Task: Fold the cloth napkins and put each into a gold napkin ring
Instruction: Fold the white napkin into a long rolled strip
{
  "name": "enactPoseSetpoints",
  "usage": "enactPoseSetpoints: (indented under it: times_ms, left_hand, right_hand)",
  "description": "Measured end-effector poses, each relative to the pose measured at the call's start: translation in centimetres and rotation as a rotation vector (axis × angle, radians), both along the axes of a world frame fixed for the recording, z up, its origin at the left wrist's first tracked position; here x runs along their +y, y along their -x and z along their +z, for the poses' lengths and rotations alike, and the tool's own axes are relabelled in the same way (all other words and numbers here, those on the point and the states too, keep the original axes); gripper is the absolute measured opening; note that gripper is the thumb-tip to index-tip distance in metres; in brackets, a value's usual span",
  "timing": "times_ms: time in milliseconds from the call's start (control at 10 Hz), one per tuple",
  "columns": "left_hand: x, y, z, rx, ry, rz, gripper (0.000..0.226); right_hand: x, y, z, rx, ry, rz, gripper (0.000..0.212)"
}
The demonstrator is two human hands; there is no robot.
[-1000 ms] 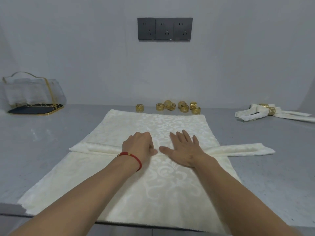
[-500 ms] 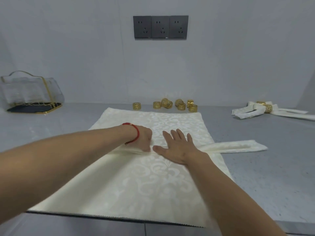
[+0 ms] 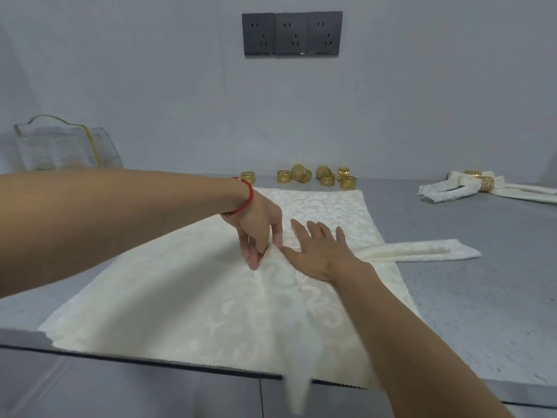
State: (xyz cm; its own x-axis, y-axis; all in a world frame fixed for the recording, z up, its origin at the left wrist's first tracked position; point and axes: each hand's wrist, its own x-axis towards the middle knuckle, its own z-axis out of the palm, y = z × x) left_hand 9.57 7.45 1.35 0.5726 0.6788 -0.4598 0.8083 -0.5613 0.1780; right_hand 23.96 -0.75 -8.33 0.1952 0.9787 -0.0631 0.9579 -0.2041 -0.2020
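A large cream damask cloth napkin (image 3: 193, 300) lies spread flat on a grey speckled countertop (image 3: 470, 297), its near edge overhanging the counter's front. A second cream napkin, folded into a long narrow strip (image 3: 419, 252), lies across the spread one; its right end projects past the spread napkin's right edge onto the bare counter.

The left hand (image 3: 258, 227), with a red cord bracelet (image 3: 244, 197) at the wrist, reaches in from the left. Its thumb and fingers (image 3: 252, 257) pinch a fold of cream cloth and lift it into a small peak at the napkin's middle; the blur does not show which napkin the fold belongs to. The right hand (image 3: 316, 251) lies palm down on the cloth just beside that peak, fingers straight and slightly spread, pressing it flat.

A loose group of 7 or so gold cut-out napkin rings (image 3: 316, 176) stands at the far edge of the counter, against the pale wall. At far right lie finished napkins (image 3: 446, 191) threaded through gold rings (image 3: 485, 184). A clear holder with gold trim (image 3: 60, 146) stands at far left. A dark triple wall socket (image 3: 291, 34) is mounted above.
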Motion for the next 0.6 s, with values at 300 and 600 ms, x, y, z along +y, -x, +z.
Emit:
enactPoseSetpoints:
  times_ms: [300, 600]
  left_hand:
    - [1.7, 1.9, -1.9, -0.222, 0.132, -0.263, 0.016]
    - [2.2, 1.0, -3.4, -0.251, 0.091, -0.169, 0.040]
  right_hand:
    - [-1.4, -2.5, 4.2, 0.637, 0.060, 0.046, 0.049]
    - [-2.1, -5.2, 7.2, 0.192, 0.198, 0.059, 0.019]
